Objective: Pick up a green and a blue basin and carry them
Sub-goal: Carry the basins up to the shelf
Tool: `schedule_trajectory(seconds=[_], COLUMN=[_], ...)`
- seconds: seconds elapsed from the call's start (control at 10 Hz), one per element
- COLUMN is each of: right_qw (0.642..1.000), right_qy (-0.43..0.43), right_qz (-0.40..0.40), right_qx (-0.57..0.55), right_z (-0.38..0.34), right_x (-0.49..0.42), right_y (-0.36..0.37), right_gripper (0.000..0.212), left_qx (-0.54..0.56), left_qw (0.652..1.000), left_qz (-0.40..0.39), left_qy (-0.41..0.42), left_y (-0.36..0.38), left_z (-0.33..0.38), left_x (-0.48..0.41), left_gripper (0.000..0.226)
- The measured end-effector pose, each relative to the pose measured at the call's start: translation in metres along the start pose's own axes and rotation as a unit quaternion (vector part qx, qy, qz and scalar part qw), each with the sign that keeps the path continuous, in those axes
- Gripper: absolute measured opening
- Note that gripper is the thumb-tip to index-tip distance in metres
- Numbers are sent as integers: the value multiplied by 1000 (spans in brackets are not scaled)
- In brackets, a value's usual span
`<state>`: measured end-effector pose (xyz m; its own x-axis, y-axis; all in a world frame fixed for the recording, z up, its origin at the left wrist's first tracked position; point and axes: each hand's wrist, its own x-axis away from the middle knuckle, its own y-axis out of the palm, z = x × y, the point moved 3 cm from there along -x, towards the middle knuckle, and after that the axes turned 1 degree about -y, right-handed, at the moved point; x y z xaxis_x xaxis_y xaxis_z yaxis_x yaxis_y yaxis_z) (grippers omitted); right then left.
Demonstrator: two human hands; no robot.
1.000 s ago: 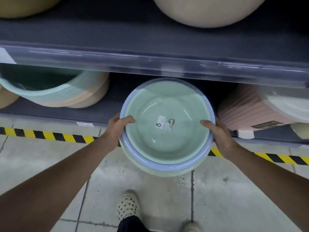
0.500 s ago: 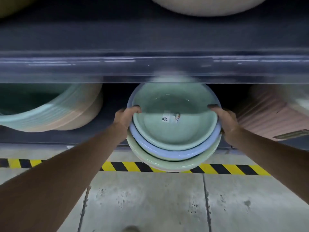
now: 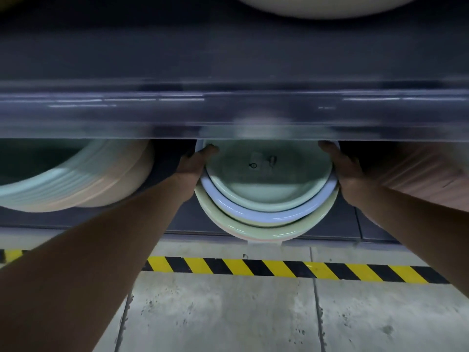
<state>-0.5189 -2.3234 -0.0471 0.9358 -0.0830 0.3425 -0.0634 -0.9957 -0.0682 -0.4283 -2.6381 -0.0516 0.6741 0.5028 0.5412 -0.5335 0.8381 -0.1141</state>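
Basin stack [image 3: 266, 196] shifted back, under shelf edge [image 3: 152, 115]

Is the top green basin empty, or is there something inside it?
Empty: the green basin shows a bare inside, with only a small label on it.

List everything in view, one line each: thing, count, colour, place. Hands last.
green basin: 1, mint green, innermost of the nested stack at the lower shelf's front
blue basin: 1, light blue, nested directly under the green basin
pale green basin: 1, yellowish green, under the blue basin
label: 1, white, inside the green basin, blurred
basin stack: 1, teal and peach, tilted, lower shelf, left
pink basins: count unclear, pink, lower shelf, right
cream basin: 1, cream, upper shelf, top edge
shelf rail: 1, clear, across the middle
hazard tape: 1 strip, yellow and black, on the floor
floor tiles: several, grey, bottom
left hand: 1, grips the stack's left rim, thumb over the green basin's edge
right hand: 1, grips the stack's right rim
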Motion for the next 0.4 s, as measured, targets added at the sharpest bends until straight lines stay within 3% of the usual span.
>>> schedule_trajectory(seconds=[0.1, 0.3, 0.4], right_qw=[999, 975, 951], right_qy=[-4, 17, 27], right_qz=[-11, -62, -85], right_qx=[50, 212, 295], right_z=[0, -2, -18], right_x=[15, 73, 107], right_y=[-1, -26, -42], right_gripper=[47, 43, 53], left_qx=[-19, -121, -140], left_qw=[998, 992, 989], left_qz=[4, 13, 40], left_qy=[53, 31, 22], left_y=[4, -19, -30], left_z=[-3, -7, -5], left_x=[25, 81, 118], left_gripper=[44, 50, 47])
